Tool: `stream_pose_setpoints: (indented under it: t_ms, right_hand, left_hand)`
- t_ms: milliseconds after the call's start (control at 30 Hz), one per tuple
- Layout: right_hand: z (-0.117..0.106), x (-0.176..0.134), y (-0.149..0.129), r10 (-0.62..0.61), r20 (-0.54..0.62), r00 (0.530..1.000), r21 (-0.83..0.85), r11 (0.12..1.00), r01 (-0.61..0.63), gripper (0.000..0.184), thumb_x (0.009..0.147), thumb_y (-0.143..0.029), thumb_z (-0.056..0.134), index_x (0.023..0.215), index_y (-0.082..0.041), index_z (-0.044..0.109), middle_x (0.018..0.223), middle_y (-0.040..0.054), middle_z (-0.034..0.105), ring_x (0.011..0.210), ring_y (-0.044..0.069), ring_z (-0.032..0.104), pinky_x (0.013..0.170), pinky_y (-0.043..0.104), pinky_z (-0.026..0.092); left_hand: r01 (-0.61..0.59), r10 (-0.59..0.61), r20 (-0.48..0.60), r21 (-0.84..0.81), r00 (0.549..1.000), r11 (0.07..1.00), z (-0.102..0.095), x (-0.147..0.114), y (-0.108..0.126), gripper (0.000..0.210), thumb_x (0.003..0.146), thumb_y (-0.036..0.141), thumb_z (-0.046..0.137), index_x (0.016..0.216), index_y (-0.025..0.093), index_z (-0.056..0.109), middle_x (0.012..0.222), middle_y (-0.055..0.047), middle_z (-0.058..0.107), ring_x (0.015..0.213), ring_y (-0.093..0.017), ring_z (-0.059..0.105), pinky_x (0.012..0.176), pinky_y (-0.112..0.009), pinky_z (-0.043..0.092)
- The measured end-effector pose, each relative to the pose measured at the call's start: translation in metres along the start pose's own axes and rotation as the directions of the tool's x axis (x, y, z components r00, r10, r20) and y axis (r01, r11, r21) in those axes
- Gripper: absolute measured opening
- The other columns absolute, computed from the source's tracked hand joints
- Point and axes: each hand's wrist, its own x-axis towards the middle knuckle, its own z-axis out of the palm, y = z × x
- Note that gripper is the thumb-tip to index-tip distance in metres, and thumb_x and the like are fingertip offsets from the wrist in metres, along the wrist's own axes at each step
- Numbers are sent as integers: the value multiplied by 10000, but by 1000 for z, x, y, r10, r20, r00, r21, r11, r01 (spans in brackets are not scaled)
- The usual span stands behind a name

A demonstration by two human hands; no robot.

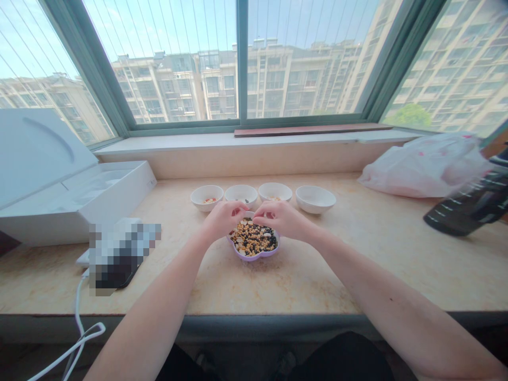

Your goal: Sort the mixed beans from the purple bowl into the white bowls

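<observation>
A purple, scallop-edged bowl [257, 258] on the counter holds mixed yellow, black and pale beans or seeds [254, 238]. My left hand [225, 219] is over its far left side, fingers curled and pinched. Across from it my right hand [281, 218] hovers over the far right side, also in a pinch. Whatever either pinch holds is too small to make out. Behind stand several small white bowls in a row. The leftmost bowl [207, 206] has red and pale bits, the second bowl [241, 190] dark bits, the third bowl [275, 189] pale bits. At the right end is another white bowl [316, 203].
An open white box [119, 185] sits at the left, with a blurred-out dark device [123, 264] and white cable [79, 312] in front. A white plastic bag [420, 166] and a dark bottle [456, 211] are at the right. Windows rise behind the counter.
</observation>
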Motion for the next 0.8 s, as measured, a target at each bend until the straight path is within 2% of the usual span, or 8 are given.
stream_pose_setpoints:
  t_ms: [100, 167, 300, 367, 433, 800]
  right_hand:
    - [-3, 1, -5, 72, -73, 995, 229, 972, -54, 381, 881, -522, 626, 822, -168, 752, 702, 20, 646, 641, 129, 516, 599, 272, 390]
    - [-5, 2, -6, 144, -90, 986, 422, 902, -93, 461, 844, -614, 630, 805, -165, 730, 675, 8, 605, 603, 114, 463, 555, 262, 354]
    - [-9, 5, -4, 287, -65, 956, 756, 639, -141, 477, 768, -644, 708, 828, -172, 679, 668, -19, 549, 561, 90, 401, 537, 259, 330]
    - [-11, 6, -4, 338, -38, 941, 841, 519, -152, 450, 740, -612, 754, 832, -182, 657, 663, -33, 529, 554, 86, 390, 543, 259, 333]
    - [-14, 6, -4, 371, -25, 928, 880, 450, -156, 431, 725, -588, 776, 818, -191, 637, 647, -44, 505, 550, 89, 380, 536, 261, 321]
    - [-18, 8, -4, 370, -11, 929, 879, 446, -167, 418, 733, -587, 770, 774, -210, 593, 615, -48, 499, 555, 108, 415, 529, 277, 318]
  left_hand:
    - [7, -7, 26, -6, 1000, 1000, -1, 0, 0, 257, 912, 295, 539, 964, 189, 768, 657, -12, 635, 619, -142, 573, 569, -236, 444]
    - [13, -12, 45, -12, 999, 1000, -1, 0, 0, 260, 911, 305, 543, 968, 191, 769, 657, -14, 639, 625, -146, 579, 567, -237, 447]
    - [4, -3, 67, -11, 998, 1000, 0, 1, -2, 251, 911, 297, 547, 949, 191, 772, 700, -21, 675, 631, -142, 584, 573, -237, 439]
    - [-6, 6, 69, -7, 998, 1000, 0, 1, -2, 250, 916, 297, 546, 938, 190, 771, 725, -25, 689, 634, -140, 584, 572, -237, 428]
    - [-14, 14, 67, -3, 998, 1000, 0, 1, -2, 251, 921, 297, 543, 931, 189, 770, 740, -28, 697, 638, -140, 586, 573, -239, 422]
    - [-18, 17, 66, 4, 998, 1000, 0, 0, 0, 251, 927, 293, 539, 913, 196, 770, 724, -18, 693, 615, -136, 580, 589, -248, 421]
